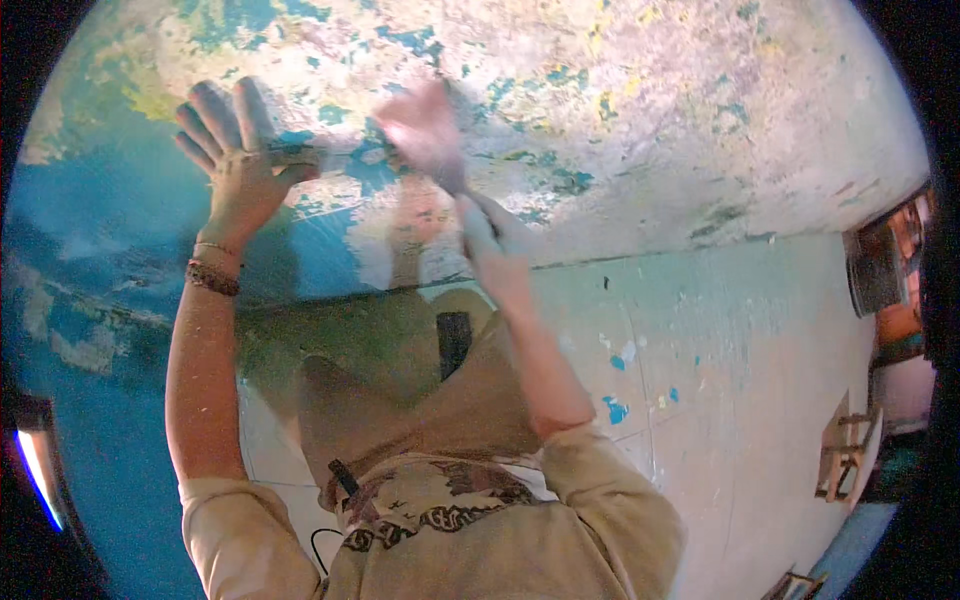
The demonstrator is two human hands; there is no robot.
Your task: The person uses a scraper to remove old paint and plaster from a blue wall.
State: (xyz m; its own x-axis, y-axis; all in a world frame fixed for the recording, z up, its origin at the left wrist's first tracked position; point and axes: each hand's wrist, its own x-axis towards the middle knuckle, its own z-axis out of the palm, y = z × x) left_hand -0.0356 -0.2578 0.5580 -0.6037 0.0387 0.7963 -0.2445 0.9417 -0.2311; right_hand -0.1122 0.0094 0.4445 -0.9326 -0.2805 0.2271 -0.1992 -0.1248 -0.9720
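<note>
A wall (660, 135) covered in patchy white, blue and yellow paint rises before me, its coating flaked in many places. My left hand (244, 169) lies against it with the fingers spread and nothing in them. To its right, my right hand (487, 232) grips the dark handle of a blurred hand tool, seemingly a scraper (427, 131) with a broad blade. The blade is at the paint; motion blur hides its exact edge and whether it touches. A bracelet (212, 277) circles my left wrist.
Below the wall's lower edge is a pale floor (720, 360) with blue paint flakes (616, 410). A small wooden frame-like object (847, 457) stands at the far right, with cluttered items above it. A bright light strip (39, 476) shows at far left.
</note>
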